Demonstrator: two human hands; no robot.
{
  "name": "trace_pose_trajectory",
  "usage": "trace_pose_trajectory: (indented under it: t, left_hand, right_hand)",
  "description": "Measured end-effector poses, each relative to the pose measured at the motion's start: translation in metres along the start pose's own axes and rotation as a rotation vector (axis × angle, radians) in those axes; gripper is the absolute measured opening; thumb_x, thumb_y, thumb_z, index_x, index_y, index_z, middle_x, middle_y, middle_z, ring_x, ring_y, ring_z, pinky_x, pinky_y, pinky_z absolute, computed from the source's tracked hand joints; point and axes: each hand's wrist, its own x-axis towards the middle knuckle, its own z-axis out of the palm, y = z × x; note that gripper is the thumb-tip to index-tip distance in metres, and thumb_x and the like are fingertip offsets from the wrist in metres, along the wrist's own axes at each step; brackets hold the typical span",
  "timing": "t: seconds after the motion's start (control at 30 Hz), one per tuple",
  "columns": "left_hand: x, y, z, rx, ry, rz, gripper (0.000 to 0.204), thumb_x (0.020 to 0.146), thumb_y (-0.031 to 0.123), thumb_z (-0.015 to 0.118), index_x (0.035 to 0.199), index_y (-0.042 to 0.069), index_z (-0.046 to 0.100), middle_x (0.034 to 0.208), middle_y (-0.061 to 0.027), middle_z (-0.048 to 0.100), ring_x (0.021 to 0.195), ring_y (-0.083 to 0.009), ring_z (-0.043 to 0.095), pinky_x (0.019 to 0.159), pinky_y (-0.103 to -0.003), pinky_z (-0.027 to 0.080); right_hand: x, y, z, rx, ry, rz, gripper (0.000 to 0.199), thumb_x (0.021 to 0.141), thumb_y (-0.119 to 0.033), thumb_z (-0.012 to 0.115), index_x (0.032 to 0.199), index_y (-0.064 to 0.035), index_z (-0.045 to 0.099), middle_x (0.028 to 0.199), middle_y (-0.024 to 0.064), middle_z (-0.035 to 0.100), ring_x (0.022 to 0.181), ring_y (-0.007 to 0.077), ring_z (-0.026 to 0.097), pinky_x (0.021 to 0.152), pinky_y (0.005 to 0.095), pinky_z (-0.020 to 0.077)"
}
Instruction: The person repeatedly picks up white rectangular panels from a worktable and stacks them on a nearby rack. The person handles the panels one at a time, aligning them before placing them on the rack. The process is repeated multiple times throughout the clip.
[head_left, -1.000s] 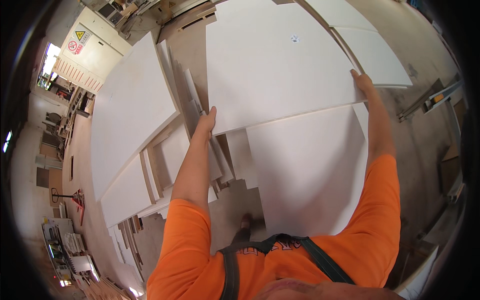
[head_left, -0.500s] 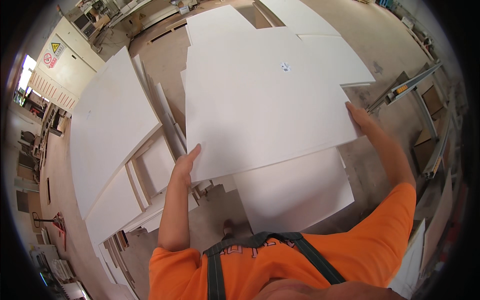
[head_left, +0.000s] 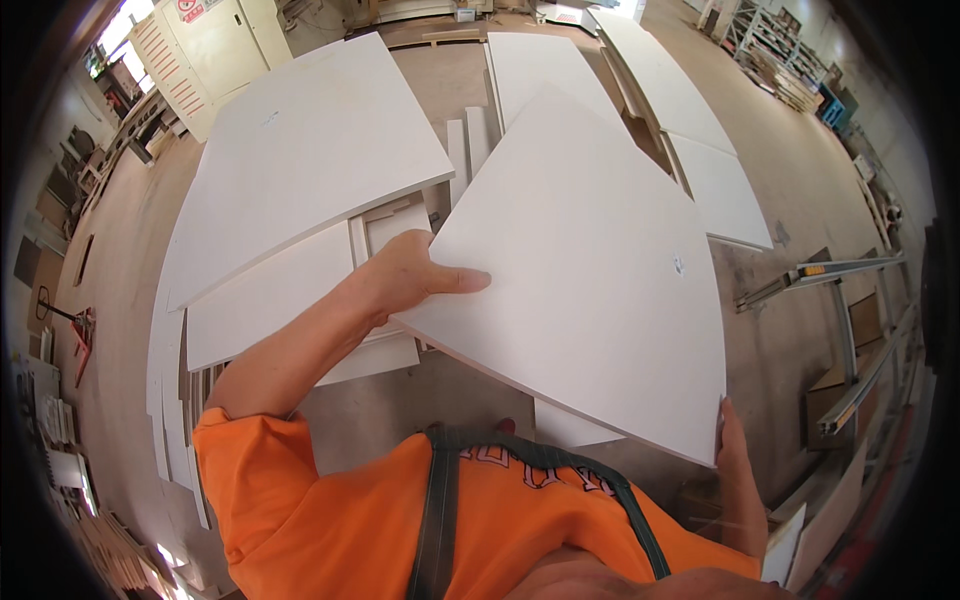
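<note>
One white board (head_left: 590, 280) spans the frame's centre, its near edge slanting toward the lower right; floor (head_left: 770, 335) shows between its right edge and a metal rail (head_left: 855, 268). Two hands grasp it: the left hand (head_left: 425, 277) near its left corner, thumb on top, the right hand (head_left: 733, 440) at its lower-right corner. It is flat, thin-edged, with one small sticker (head_left: 678, 265).

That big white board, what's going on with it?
A person in an orange shirt has the white board in both hands, turned at an angle. The left hand grips its left side, thumb on top; the right hand is at the right edge, by the near corner. More white boards lie left and beyond.
</note>
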Motion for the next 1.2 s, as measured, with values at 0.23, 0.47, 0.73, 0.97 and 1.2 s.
trace_pose_trajectory:
  t: [0.23,0.47,0.73,0.97,1.2]
  left_hand:
    - [-0.046,0.003,-0.065,0.024,-0.094,0.076,0.062,0.076,0.032,0.08,0.12,-0.007,0.06,0.105,-0.0152,0.067,0.096,-0.0228,0.063,0.087,-0.032,0.047]
    - [-0.126,-0.044,-0.156,0.082,0.059,0.185,0.065,0.074,0.036,0.078,0.115,-0.011,0.06,0.099,-0.0173,0.067,0.087,-0.0229,0.064,0.078,-0.032,0.05]
    - [-0.223,-0.152,-0.245,-0.337,0.405,0.132,0.061,0.078,0.033,0.077,0.115,-0.011,0.058,0.098,-0.0175,0.067,0.083,-0.0206,0.067,0.072,-0.03,0.053]
    - [-0.278,-0.21,-0.28,-0.434,0.629,0.039,0.057,0.081,0.036,0.075,0.109,-0.011,0.06,0.093,-0.0169,0.067,0.078,-0.0187,0.066,0.066,-0.029,0.053]
    - [-0.224,-0.23,-0.357,0.188,0.735,-0.175,0.076,0.083,0.052,0.069,0.113,-0.016,0.056,0.1,-0.0217,0.066,0.088,-0.0285,0.065,0.08,-0.037,0.052]
  right_hand:
    - [-0.097,0.023,0.046,0.025,0.131,-0.023,0.056,0.1,-0.043,0.048,0.135,0.0006,0.051,0.127,0.0104,0.06,0.111,0.0224,0.06,0.097,0.0333,0.046]
    - [-0.175,0.008,0.142,-0.055,0.142,-0.131,0.055,0.099,-0.041,0.051,0.129,0.0051,0.055,0.121,0.0116,0.063,0.106,0.0199,0.061,0.093,0.0319,0.0465]
    - [-0.129,-0.094,0.283,-0.402,0.025,-0.195,0.057,0.093,-0.044,0.061,0.12,0.0052,0.061,0.112,0.0128,0.066,0.094,0.0196,0.063,0.082,0.0312,0.0488]
    - [-0.093,-0.162,0.455,-0.817,-0.143,-0.291,0.063,0.084,-0.051,0.067,0.108,0.0074,0.067,0.096,0.0166,0.069,0.082,0.0223,0.066,0.073,0.0331,0.0507]
    - [0.0,-0.208,0.569,-1.432,-0.11,-0.507,0.08,0.084,-0.064,0.056,0.104,0.0129,0.066,0.099,0.0264,0.067,0.086,0.0349,0.067,0.078,0.0396,0.0517]
